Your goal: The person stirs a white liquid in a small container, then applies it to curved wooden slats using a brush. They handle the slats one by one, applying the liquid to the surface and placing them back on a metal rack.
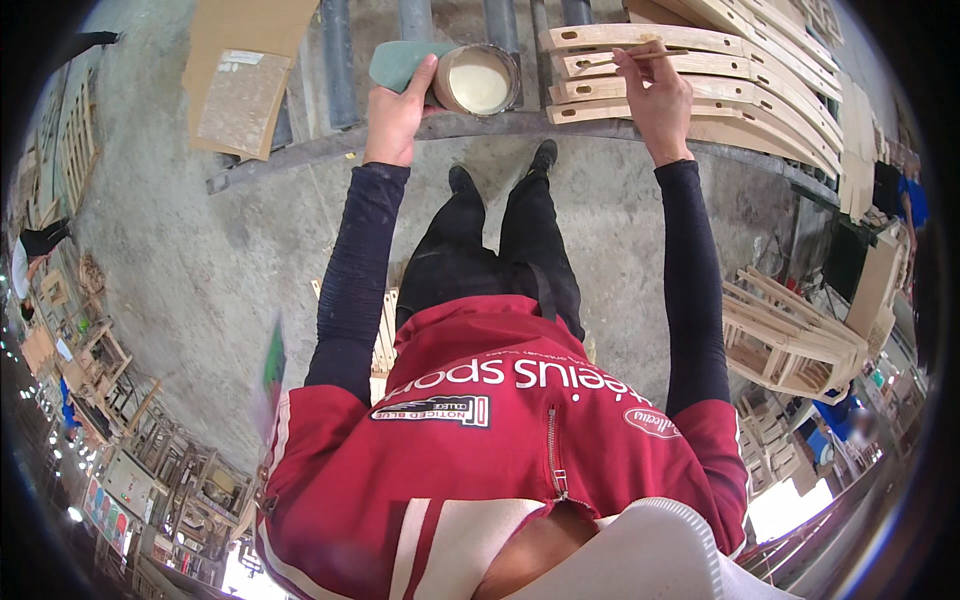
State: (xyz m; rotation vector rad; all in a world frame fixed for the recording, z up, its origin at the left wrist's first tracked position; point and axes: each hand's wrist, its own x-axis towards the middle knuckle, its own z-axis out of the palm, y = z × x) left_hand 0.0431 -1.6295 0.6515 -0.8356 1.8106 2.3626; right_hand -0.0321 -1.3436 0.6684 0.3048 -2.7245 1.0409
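My left hand [398,115] is closed at the side of a round cup [515,80] with cream-coloured liquid [478,82] in it. Its thumb presses on a pale green, rounded flat piece [400,62] beside the cup; whether the two are joined, I cannot tell. My right hand [660,105] pinches a thin brownish stick [676,53] between thumb and fingers. The stick lies across the air just above curved, pale wooden slats [590,88] with oblong slots near their ends. Whether the stick's far tip touches a slat is unclear.
Metal rollers [340,60] and a rail [290,150] run under the slats and cup. A cardboard sheet [235,100] lies at the far left. Curved wooden frames [785,335] are stacked at the right on the concrete floor [190,250]. Other people are at the edges.
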